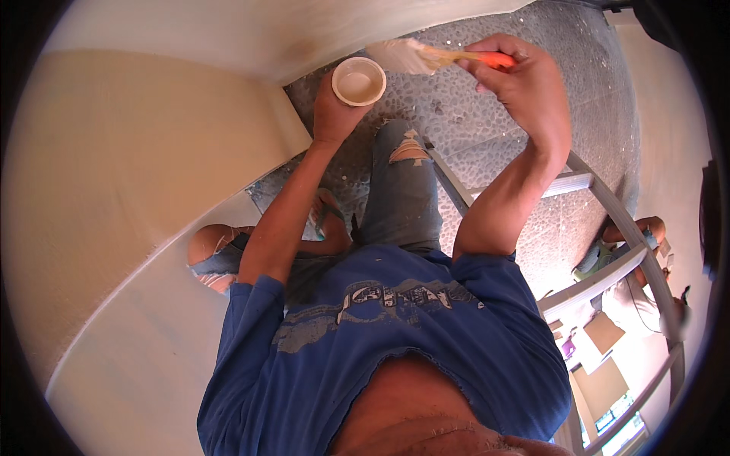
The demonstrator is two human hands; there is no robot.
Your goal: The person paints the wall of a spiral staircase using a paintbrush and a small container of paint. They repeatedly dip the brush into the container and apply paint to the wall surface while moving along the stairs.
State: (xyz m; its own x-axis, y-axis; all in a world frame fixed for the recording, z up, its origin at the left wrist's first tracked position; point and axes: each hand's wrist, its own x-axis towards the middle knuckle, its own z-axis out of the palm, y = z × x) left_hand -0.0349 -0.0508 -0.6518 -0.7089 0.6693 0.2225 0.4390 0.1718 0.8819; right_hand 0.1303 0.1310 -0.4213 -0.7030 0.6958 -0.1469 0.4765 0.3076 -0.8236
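Observation:
My left hand point(331, 115) is wrapped round a small round cup point(359, 82) with pale, cream-coloured paint inside. In my right hand point(525, 83) is a paintbrush point(449, 57), pinched by its orange-tipped handle. Pale paint coats the brush's bristles, which point left toward the wall. The bristle end is apart from the cup, just to its upper right. Most of the left fingers are hidden behind the cup.
A cream wall point(144, 129) runs along the left and a pale one across the top. A metal ladder point(601, 285) stands at my right. Beyond it a person point(612, 243) crouches near cardboard pieces point(603, 332). Pebbled flooring point(456, 114) lies below.

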